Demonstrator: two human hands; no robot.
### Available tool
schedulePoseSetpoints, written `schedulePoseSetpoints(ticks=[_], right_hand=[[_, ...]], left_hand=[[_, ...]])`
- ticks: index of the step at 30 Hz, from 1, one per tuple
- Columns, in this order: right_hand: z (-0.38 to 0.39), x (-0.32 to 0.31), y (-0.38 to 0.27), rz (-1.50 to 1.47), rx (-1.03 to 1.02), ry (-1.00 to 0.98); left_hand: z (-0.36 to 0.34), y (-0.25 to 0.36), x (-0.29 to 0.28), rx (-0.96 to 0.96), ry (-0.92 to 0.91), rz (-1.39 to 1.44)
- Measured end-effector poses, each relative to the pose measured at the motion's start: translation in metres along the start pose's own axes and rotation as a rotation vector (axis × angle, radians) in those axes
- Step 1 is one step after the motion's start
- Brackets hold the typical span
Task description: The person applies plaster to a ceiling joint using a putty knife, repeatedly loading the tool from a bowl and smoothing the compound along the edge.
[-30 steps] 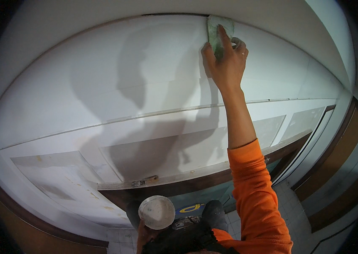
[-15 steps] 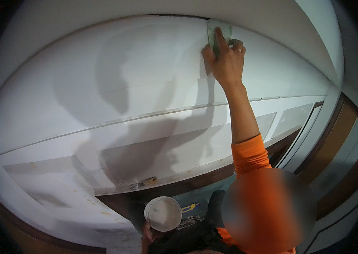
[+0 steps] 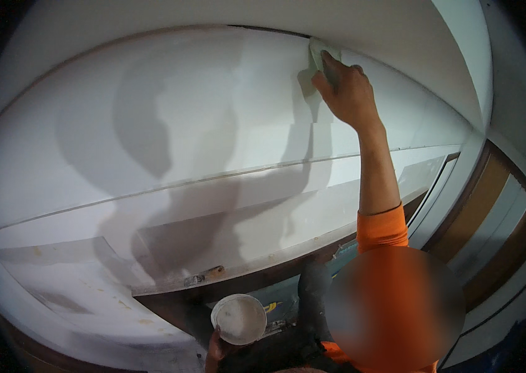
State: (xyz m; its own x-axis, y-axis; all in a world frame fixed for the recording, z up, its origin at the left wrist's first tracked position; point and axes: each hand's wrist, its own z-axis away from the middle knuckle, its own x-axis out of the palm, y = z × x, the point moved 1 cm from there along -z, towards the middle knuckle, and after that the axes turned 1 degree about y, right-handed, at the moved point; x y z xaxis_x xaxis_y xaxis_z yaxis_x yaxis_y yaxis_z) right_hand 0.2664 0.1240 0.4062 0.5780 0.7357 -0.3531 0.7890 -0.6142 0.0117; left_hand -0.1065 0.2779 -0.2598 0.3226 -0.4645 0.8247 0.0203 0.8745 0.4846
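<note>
Barely shifted, your right hand (image 3: 347,93) grips the stiff, light putty knife (image 3: 318,53); left hand (image 3: 216,351) clasps the tub (image 3: 239,319) underneath.

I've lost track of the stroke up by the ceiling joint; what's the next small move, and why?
Probably draw the putty knife down the wall in a short stroke. The right hand presses its blade flat at the very top, against the dark joint, so there is no room left upward. The left hand holds the white tub low.
</note>
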Motion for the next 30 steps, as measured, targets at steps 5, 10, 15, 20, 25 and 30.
schedulePoseSetpoints(ticks=[5,10,15,20,25,30], right_hand=[[-0.003,-0.02,0.001,-0.021,0.002,-0.084],[0.02,-0.034,0.002,-0.133,0.028,-0.124],[0.035,-0.013,0.018,-0.264,0.024,0.171],[0.03,0.006,0.007,-0.196,0.013,0.336],[0.013,0.009,-0.007,-0.192,-0.003,0.35],[0.016,-0.001,-0.008,-0.161,-0.024,0.27]], left_hand=[[-0.007,-0.002,-0.013,0.016,0.051,-0.056],[-0.001,-0.001,-0.014,0.038,0.088,-0.074],[0.005,-0.004,-0.015,0.067,0.128,-0.093],[0.015,-0.007,-0.019,0.107,0.173,-0.103],[0.021,-0.007,-0.016,0.126,0.213,-0.12],[0.02,-0.008,-0.013,0.131,0.227,-0.136]])
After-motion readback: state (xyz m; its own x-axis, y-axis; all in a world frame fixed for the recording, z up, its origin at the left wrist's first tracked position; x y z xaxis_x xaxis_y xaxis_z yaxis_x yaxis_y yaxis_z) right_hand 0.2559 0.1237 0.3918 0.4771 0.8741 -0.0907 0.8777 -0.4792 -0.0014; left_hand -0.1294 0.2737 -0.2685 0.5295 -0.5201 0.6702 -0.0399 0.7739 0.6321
